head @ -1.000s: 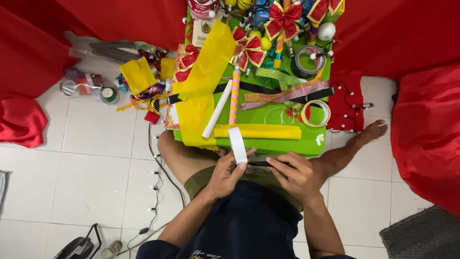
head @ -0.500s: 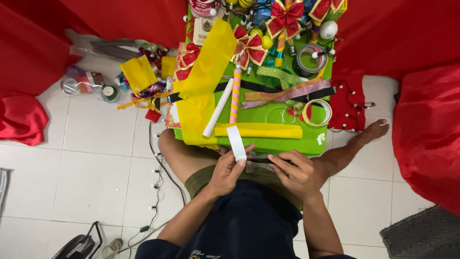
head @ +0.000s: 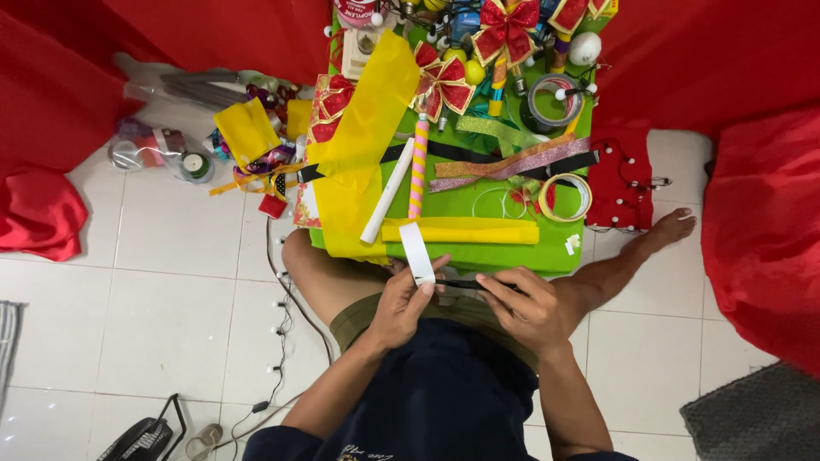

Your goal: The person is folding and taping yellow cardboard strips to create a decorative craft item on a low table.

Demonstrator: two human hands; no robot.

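While left hand [head: 400,303] pinches white strip [head: 417,252], right hand [head: 523,306] grips black strip [head: 465,283], green board [head: 478,248] ahead.

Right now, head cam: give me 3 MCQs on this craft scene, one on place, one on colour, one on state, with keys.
1. Where does the white tube lie?
A. on the green board
B. on the floor tiles
C. on the person's lap

2. What colour is the strip in the left hand?
A. black
B. red
C. white

3. How is the strip held?
A. lying flat on the board
B. pinched upright between the fingers
C. wrapped round the wrist

Key: 1 A, the tube rests on the green board beside the striped stick. 2 C, it shows plain white. 3 B, the left hand grips its lower end while the right hand holds a dark strip beside it.
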